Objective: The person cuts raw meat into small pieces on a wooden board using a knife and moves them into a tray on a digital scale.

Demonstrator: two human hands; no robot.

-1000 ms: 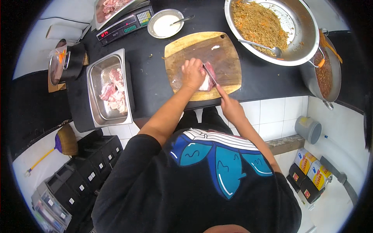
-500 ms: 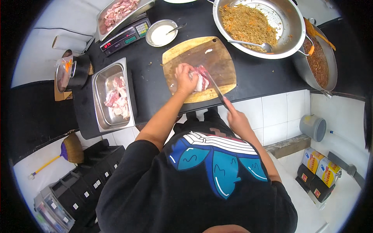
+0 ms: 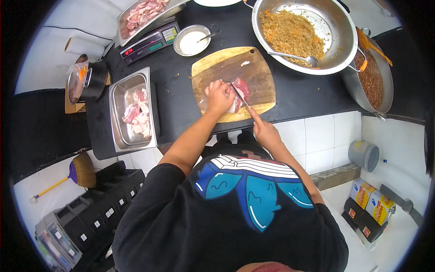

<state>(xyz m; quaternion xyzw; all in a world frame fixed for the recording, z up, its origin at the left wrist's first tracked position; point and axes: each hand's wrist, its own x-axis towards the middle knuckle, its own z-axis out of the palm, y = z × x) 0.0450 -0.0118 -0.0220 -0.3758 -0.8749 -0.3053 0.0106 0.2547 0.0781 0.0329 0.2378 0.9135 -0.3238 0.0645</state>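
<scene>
A piece of raw meat (image 3: 242, 88), red with pale fat, lies on the wooden cutting board (image 3: 264, 77). My left hand (image 3: 219, 96) presses on its left part, fingers curled over it. My right hand (image 3: 266, 134) grips the handle of a knife (image 3: 243, 101) at the board's near edge. The blade slants up and left into the meat, close beside my left fingertips, and red meat shows to its right. The underside of the meat and the tips of some left fingers are hidden. A small white scrap (image 3: 245, 63) sits farther up the board.
To the left stands a steel pan (image 3: 115, 119) with pale meat pieces. Behind it are a scale (image 3: 149, 45) under a tray of meat (image 3: 144, 16) and a bowl of white powder (image 3: 192, 42). A large basin (image 3: 302, 69) of shredded food and a pot (image 3: 385, 86) stand at right.
My right hand has moved left and slightly down. The knife's blade has shifted from the meat's right side into it, and a red portion now stands to the blade's right.
</scene>
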